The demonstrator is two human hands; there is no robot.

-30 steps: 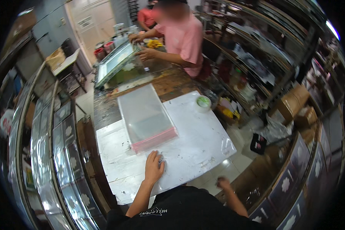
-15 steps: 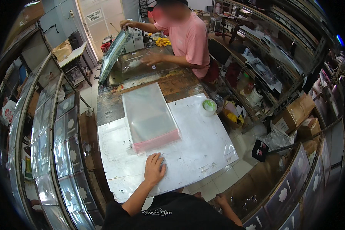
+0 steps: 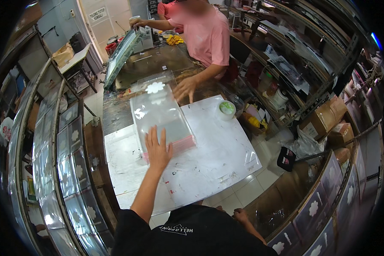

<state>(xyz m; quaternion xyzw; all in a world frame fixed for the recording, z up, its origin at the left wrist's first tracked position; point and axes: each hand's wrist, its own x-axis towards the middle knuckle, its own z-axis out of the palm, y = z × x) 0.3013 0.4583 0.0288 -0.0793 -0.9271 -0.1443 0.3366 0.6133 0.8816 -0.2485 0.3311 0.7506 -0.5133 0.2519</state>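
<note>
On the table lies a stack of clear plastic bags (image 3: pixel 164 115) with a pink band at its near end. Over its far part is a clear sheet printed with a white flower (image 3: pixel 155 88) and a smaller white mark. My left hand (image 3: pixel 158 149) is open, fingers spread, at the near end of the stack; whether it presses on the plastic I cannot tell. Low at my right side, away from the table, hangs my right hand (image 3: pixel 242 216); its fingers are too small to make out. A co-worker's hand (image 3: pixel 187 88) is beside the stack's far right edge.
The co-worker's other hand holds a tilted printing screen (image 3: pixel 123 59) at the far left. A roll of tape (image 3: pixel 226 110) rests on the white table sheet (image 3: pixel 217 145). Racks of printed plastic sheets (image 3: pixel 74 158) stand left and right. Shelves (image 3: pixel 303 47) and cardboard boxes (image 3: pixel 324 115) are at the right.
The co-worker's hand has come from the printing area to the stack, where the flower-printed sheet now lies. My left hand has moved forward from the white table sheet to the stack's near end.
</note>
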